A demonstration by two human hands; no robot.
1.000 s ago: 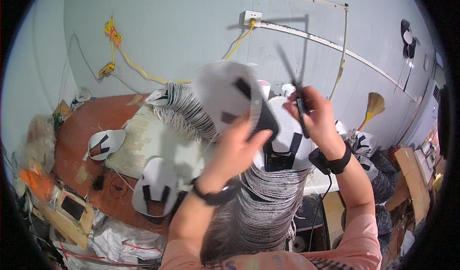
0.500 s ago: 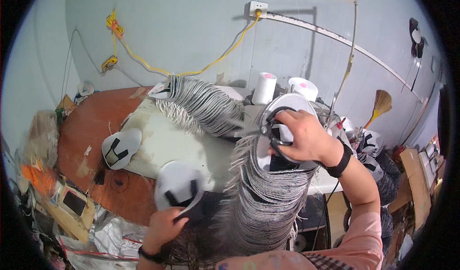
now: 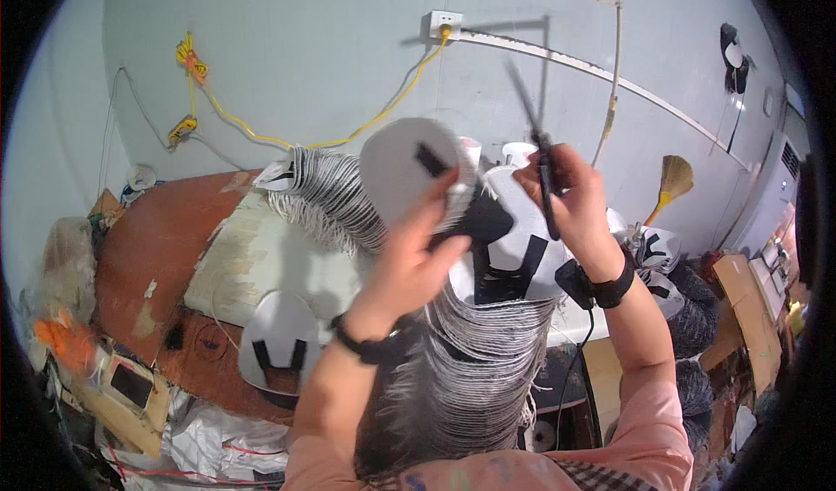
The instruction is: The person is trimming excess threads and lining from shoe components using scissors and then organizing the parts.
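Left hand (image 3: 409,252): closed on a white pad (image 3: 402,171); right hand (image 3: 575,197): curled round black scissors (image 3: 544,167) pointing up

Left grip (image 3: 409,252) on pad (image 3: 396,173), right grip (image 3: 575,197) on scissors (image 3: 546,182)

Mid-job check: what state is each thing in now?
Left hand: gripping a white pad
Right hand: holding scissors
Scissors: raised, too blurred to tell open or shut
Yellow cord: plugged into the wall socket
Near pads: stacked
Loose pad: lying on the table
Broom: bristles upward
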